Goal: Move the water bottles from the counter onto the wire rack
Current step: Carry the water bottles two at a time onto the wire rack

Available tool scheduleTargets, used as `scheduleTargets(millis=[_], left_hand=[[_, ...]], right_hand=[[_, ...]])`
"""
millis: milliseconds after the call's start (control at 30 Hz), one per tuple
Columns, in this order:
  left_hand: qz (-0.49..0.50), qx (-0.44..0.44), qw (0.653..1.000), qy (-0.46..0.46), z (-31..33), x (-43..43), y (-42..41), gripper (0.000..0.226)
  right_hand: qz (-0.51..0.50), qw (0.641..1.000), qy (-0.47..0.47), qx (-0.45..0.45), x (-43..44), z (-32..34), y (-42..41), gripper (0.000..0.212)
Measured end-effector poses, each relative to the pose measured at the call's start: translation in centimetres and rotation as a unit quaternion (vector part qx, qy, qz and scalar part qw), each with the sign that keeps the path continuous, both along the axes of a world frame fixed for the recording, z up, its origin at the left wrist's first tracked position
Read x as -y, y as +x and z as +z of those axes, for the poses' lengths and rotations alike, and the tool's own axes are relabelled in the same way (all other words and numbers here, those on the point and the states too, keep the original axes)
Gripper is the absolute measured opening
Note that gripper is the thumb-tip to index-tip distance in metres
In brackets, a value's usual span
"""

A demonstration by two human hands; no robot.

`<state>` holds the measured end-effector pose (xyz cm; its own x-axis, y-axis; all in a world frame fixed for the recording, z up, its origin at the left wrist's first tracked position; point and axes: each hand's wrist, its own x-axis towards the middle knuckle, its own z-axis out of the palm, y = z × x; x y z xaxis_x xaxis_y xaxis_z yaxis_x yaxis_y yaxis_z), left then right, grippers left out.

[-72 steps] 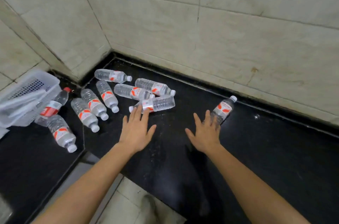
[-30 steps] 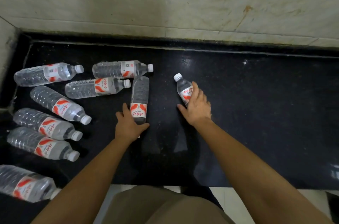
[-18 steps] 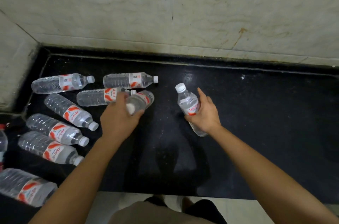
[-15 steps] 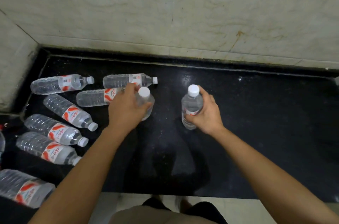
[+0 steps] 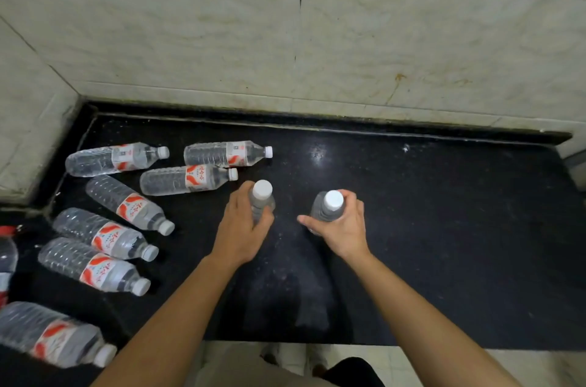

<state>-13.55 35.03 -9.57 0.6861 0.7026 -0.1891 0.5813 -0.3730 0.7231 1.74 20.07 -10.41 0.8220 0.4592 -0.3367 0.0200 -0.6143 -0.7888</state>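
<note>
A: Head view shows both hands over the black table [image 5: 444, 228]. What are they holding?

B: The left hand [image 5: 242, 233] has its fingers [image 5: 236, 199] wrapped around an upright water bottle [image 5: 260, 201], white cap facing up at the camera. The right hand [image 5: 344, 228] grips a second upright bottle [image 5: 326, 207] the same way, fingers curled around its far side, thumb sticking out toward the left hand.

A: Do the two bottles touch?

B: No, they stand apart, side by side. Whether their bases rest on the table I cannot tell.

A: And the others?

B: All to the left of the left fingers, lying on their sides. Nearest is one bottle [image 5: 187, 179] just beyond the knuckles, another [image 5: 226, 153] right behind it, and a third [image 5: 115, 158] further left near the corner. Closer to the person, three more [image 5: 128, 204] [image 5: 103, 233] [image 5: 92, 266] lie roughly parallel, caps pointing right. One blurred bottle [image 5: 54, 336] sits at the lower left edge.

A: Behind everything?

B: A pale tiled wall [image 5: 317, 38].
</note>
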Motion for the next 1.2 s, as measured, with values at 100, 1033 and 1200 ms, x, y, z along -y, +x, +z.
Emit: scheduleTargets(millis=[100,1033,1200], left_hand=[[0.035,0.016,0.999,-0.021,-0.4,-0.5,-0.7,0.089],[-0.231,0.255,0.914,-0.214,12.9,19.0,11.1,0.07],[-0.284,0.25,0.895,-0.238,14.9,27.2,12.2,0.071]], right_hand=[[-0.052,0.997,-0.009,0.055,-0.4,0.6,-0.7,0.082],[-0.338,0.878,0.335,0.047,25.5,14.6,-0.8,0.033],[-0.391,0.84,0.36,0.106,34.1,15.7,-1.4,0.025]])
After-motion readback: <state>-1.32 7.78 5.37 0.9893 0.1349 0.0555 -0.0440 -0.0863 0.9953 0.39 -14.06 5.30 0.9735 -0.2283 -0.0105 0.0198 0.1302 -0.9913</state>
